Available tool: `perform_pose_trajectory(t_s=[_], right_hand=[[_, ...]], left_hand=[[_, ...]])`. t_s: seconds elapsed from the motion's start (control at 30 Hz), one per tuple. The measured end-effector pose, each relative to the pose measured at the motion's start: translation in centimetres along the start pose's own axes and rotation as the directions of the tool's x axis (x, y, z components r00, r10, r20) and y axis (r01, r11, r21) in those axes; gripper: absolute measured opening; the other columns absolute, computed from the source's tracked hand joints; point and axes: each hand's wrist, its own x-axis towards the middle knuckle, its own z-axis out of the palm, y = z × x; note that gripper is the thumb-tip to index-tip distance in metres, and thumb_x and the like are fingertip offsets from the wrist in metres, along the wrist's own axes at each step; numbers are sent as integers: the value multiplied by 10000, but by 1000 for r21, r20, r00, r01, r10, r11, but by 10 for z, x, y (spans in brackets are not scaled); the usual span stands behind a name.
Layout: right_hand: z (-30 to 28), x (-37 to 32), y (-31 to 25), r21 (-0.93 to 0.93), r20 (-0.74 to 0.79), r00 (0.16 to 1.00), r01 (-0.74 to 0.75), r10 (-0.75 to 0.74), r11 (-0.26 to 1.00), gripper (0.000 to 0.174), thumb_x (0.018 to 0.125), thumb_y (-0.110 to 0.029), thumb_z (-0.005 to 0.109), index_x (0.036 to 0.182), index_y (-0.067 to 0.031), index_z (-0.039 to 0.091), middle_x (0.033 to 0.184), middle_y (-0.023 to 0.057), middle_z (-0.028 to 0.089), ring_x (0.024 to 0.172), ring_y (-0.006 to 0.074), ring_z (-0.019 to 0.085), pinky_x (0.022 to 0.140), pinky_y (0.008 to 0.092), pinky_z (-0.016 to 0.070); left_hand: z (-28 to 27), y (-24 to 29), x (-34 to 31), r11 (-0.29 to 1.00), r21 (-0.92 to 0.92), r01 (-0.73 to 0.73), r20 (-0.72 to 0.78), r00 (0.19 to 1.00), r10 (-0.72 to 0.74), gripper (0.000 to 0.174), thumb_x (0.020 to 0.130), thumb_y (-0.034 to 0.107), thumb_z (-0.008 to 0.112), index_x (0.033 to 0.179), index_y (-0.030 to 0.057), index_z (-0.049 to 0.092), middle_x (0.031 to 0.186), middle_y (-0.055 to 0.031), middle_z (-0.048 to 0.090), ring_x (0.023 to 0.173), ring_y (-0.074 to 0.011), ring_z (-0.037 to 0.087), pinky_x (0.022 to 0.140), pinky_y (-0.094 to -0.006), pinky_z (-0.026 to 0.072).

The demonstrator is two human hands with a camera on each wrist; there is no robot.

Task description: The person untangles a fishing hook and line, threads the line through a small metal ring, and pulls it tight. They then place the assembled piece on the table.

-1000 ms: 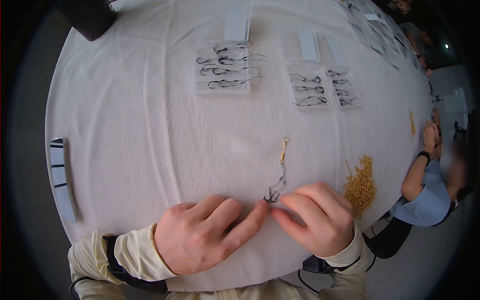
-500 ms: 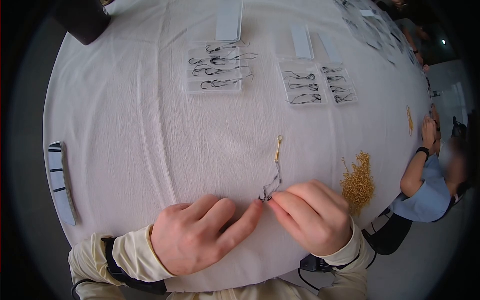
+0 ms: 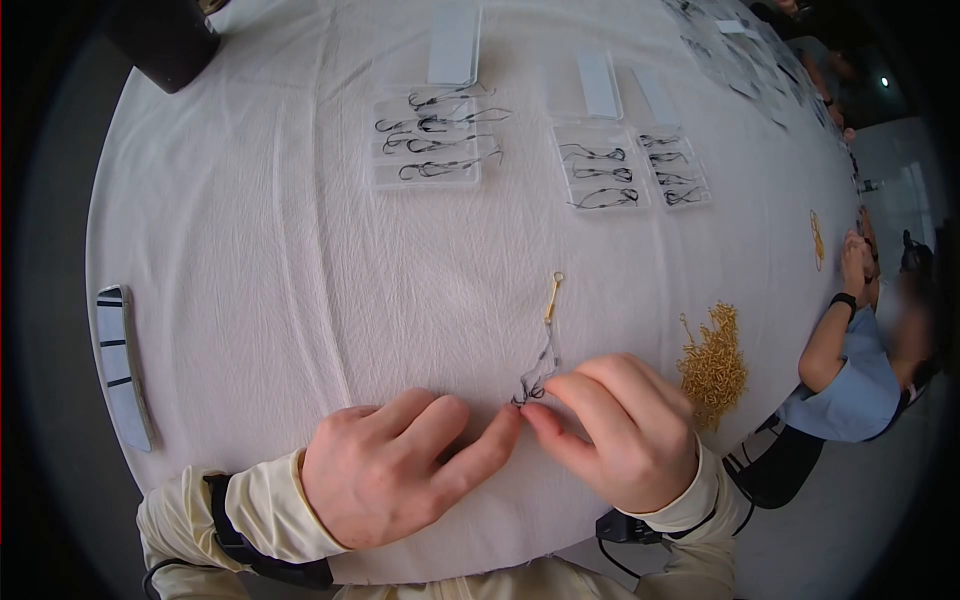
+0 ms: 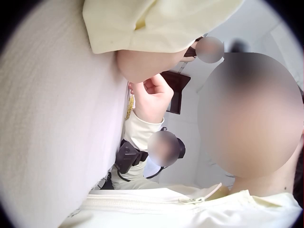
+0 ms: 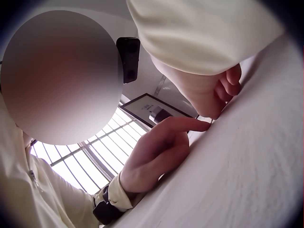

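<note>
A fishing rig lies on the white cloth before me in the head view: a gold swivel [image 3: 554,297] at its far end, a thin dark line [image 3: 545,352], and small dark hooks [image 3: 531,393] at the near end. My left hand [image 3: 395,475] rests on the cloth, its forefinger stretched out with the tip right at the hooks. With bent thumb and forefinger, my right hand [image 3: 630,440] takes the hooks from the other side, the thumb tip close to the left fingertip. Both wrist views show the hands meeting low over the cloth; the rig is mostly hidden there.
Gold swivels lie in a pile [image 3: 715,370] right of my right hand. Farther back stand clear boxes [image 3: 428,182] [image 3: 605,200] of hooks with lines. A phone [image 3: 124,370] lies at the left edge, a dark container [image 3: 165,45] far left. Another person [image 3: 850,370] sits at the right.
My right thumb and forefinger closed together on the hooks, then parted slightly around them. My left hand has kept its place. The head view has shifted a little.
</note>
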Motion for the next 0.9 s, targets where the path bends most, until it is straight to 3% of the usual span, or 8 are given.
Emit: perform_pose_trajectory(t_s=[0.27,0.43,0.53,0.67,0.73,0.9], right_hand=[[0,1,2,27,-9,1000,7,-7,1000,245,715,-33,810,872,-6,625,794,63,541,666,211,604,579,316,517],[9,-3,0,-100,-71,995,60,-68,993,143,755,-18,746,821,-1,621,766,47,498,632,172,563,536,282,491],[10,-6,-1,-189,-26,995,90,-97,978,107,765,-16,716,791,-7,613,751,41,469,627,154,548,516,270,478],[11,-5,1,-211,-52,988,133,-146,969,102,763,-12,705,783,-8,605,733,40,448,614,148,533,499,259,462],[9,-6,1,-137,-29,994,104,-109,985,254,672,63,780,890,48,652,798,104,582,611,234,602,512,326,502],[4,-8,1,-141,-15,992,125,-128,982,247,676,65,777,890,49,654,792,102,575,595,231,595,507,325,500]], left_hand=[[-1,0,0,1000,2,3,5,1000,-3,583,673,148,721,1255,139,691,704,38,411,562,-93,478,397,-266,372],[-1,0,0,1000,-10,3,0,1000,-3,578,677,142,724,1254,137,691,704,37,416,563,-96,482,400,-266,377],[0,0,0,1000,-15,0,-8,1000,0,568,686,137,726,1253,135,691,703,35,414,564,-97,484,401,-267,378],[-1,0,-1,1000,-3,-2,-1,1000,2,557,695,139,726,1250,132,691,702,35,417,565,-98,483,400,-269,374],[-1,0,-1,1000,3,-6,-5,1000,6,557,694,140,725,1250,131,691,701,35,419,564,-98,483,400,-270,371],[1,-1,-2,1000,13,-19,-45,999,19,574,670,138,708,1244,127,694,699,31,436,562,-104,485,399,-267,363]])
